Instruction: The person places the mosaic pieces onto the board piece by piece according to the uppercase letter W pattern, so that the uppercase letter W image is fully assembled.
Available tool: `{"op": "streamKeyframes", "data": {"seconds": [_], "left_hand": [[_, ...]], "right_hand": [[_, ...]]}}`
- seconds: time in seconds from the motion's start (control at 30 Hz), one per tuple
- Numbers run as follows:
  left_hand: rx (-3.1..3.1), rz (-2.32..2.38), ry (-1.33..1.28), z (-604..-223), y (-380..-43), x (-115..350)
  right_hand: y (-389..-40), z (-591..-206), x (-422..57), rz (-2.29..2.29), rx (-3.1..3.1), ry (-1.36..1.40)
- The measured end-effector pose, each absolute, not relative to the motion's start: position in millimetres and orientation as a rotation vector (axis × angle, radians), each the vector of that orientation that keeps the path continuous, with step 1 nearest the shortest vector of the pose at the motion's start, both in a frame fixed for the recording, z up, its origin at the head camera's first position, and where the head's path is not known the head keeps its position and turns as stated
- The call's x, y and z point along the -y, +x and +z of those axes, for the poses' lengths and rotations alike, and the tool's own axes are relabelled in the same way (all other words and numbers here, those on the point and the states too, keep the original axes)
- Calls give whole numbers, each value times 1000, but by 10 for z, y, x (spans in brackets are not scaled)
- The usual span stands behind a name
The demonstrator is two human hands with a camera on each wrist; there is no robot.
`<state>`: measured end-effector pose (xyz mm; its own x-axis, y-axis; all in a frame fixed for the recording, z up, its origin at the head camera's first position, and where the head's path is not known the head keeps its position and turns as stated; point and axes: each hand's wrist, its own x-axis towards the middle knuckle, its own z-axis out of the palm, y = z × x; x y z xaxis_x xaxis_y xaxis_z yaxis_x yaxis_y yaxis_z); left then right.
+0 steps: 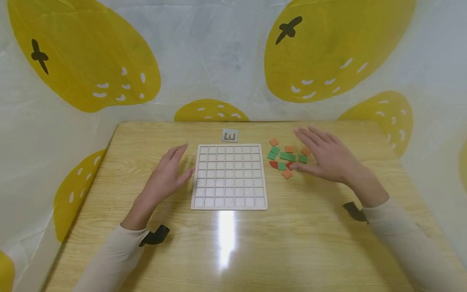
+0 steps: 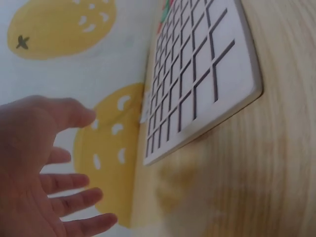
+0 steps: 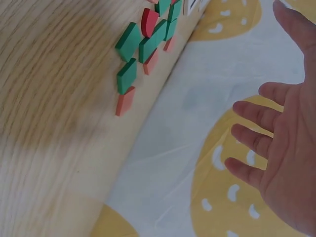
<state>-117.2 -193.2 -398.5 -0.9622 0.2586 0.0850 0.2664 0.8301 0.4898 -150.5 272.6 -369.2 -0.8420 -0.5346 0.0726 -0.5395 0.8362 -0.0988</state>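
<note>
A white square grid board lies flat in the middle of the table, its cells bare. My left hand is just left of it, fingers extended and nothing held; the thumb tip overlaps the board's left edge in the head view. To the right of the board lies a loose group of small flat tiles: green tiles, orange tiles and a red quarter-round tile. Over the right side of this group my right hand is spread, palm empty in the right wrist view, partly covering the tiles from above.
Behind the board lies a small printed card showing a grid with a dark pattern. The wooden table ends at the back against a white cloth printed with yellow fruit. A bright light reflection falls in front of the board.
</note>
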Motion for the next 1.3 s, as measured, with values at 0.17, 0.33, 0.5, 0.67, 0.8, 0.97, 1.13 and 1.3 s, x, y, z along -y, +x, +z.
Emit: {"op": "streamKeyframes", "data": {"seconds": [0.17, 0.33, 0.5, 0.67, 0.8, 0.97, 1.13, 1.3], "left_hand": [[3024, -1013, -313, -4074, -1209, 1912], [3030, -1178, -244, -4179, -1255, 1902], [3030, -1307, -193, -4274, -1276, 1893], [3026, -1428, -137, -4335, -1278, 1876], [3033, -1451, -112, -4360, -1275, 1850], [3030, -1469, -117, -4368, -1293, 1804], [3033, -1510, -108, -4376, -1303, 1772], [3036, -1501, -110, -4401, -1309, 1770]], "right_hand": [[-1564, -3694, -2765, 230, 2999, 881], [-1627, -3687, -2799, 314, 3018, 882], [-1683, -3684, -2828, 364, 3050, 866], [-1729, -3710, -2823, 379, 3109, 855], [-1761, -3742, -2801, 409, 3135, 870], [-1813, -3806, -2786, 393, 3164, 887], [-1848, -3889, -2785, 378, 3151, 916], [-1884, -3974, -2773, 398, 3147, 936]]}}
